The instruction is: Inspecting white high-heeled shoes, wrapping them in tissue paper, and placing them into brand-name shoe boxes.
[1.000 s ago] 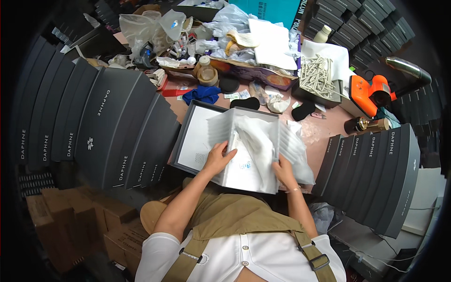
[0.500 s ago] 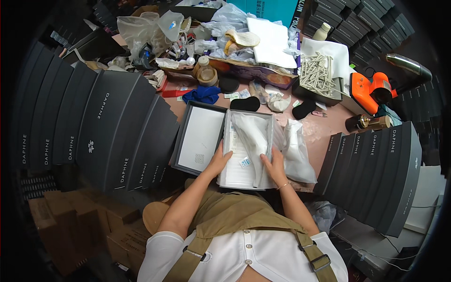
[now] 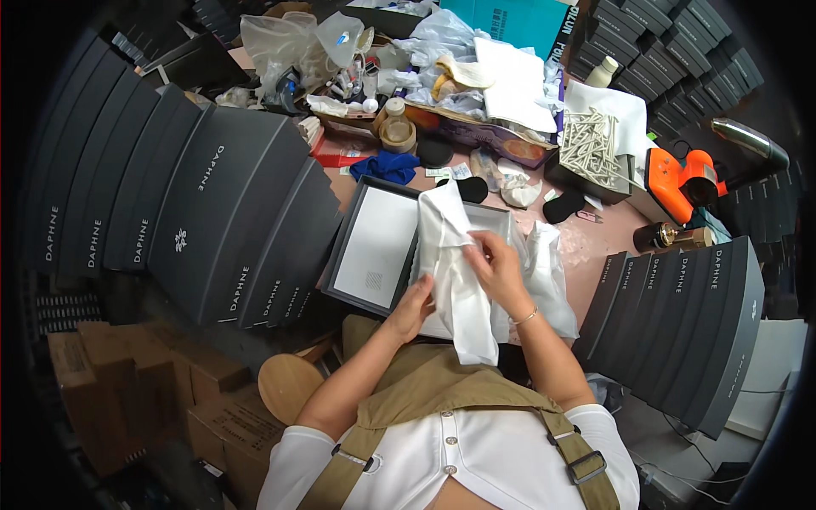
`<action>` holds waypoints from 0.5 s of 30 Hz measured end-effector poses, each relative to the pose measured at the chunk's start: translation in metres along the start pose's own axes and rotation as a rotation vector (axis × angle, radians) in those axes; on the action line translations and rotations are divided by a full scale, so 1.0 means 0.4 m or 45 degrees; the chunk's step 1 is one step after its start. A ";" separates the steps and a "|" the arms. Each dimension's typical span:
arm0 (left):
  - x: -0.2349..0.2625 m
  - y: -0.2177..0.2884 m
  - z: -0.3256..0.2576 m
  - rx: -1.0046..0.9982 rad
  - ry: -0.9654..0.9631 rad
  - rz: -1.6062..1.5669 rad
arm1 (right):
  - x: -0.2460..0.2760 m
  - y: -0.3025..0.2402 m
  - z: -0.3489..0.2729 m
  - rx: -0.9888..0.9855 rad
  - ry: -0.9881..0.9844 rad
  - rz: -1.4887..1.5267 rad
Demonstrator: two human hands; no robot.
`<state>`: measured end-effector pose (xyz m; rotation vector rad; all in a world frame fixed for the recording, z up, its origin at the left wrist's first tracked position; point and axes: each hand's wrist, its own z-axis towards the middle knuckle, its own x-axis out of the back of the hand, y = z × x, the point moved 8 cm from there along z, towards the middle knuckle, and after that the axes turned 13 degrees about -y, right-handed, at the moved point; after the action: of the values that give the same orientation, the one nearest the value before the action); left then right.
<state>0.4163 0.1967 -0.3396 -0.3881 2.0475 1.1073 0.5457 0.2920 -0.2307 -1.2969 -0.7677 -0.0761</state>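
A long white wrapped bundle (image 3: 455, 272) is raised over an open shoe box (image 3: 501, 223), its near end reaching past the box's near edge. The wrapping hides what is inside. My left hand (image 3: 411, 313) grips the bundle's left edge, and the fingers of my right hand (image 3: 500, 270) pinch the wrapping on its right side. Left of the box lies its dark grey lid (image 3: 338, 280), inner white face up. A second white bundle in a thin bag (image 3: 546, 276) rests on the table just right of the box.
Grey shoe boxes stand in rows at the left (image 3: 217, 212) and right (image 3: 680, 319). Behind are a blue cloth (image 3: 384, 167), black oval pads (image 3: 563, 206), a tray of white sticks (image 3: 591, 174), an orange device (image 3: 667, 178) and a carton heaped with plastic bags (image 3: 484, 134).
The white bundle has come up out of the box into my hands. My right hand has moved up from the box's right wall onto the wrapping; my left has left the box's left wall.
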 end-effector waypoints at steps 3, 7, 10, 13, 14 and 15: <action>-0.087 0.061 0.010 -0.204 -0.111 -0.159 | -0.009 -0.051 -0.027 0.056 0.126 0.192; -0.074 0.102 0.000 -0.135 -0.084 -0.044 | -0.039 0.010 -0.020 -0.266 -0.183 0.804; -0.069 0.084 -0.002 -0.126 -0.070 0.236 | 0.025 -0.077 0.036 0.215 0.059 -0.109; -0.084 0.058 -0.003 -0.115 -0.124 0.341 | 0.030 -0.042 0.099 0.227 0.291 0.041; -0.095 0.051 -0.007 -0.116 -0.139 0.360 | 0.009 -0.016 0.098 0.094 0.174 0.185; -0.079 0.050 -0.009 -0.165 -0.003 0.106 | -0.021 0.002 0.093 -0.030 0.056 0.331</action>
<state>0.4241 0.2027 -0.3031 -0.3682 2.0119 1.2947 0.5222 0.3218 -0.2336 -1.4025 -0.5568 0.0950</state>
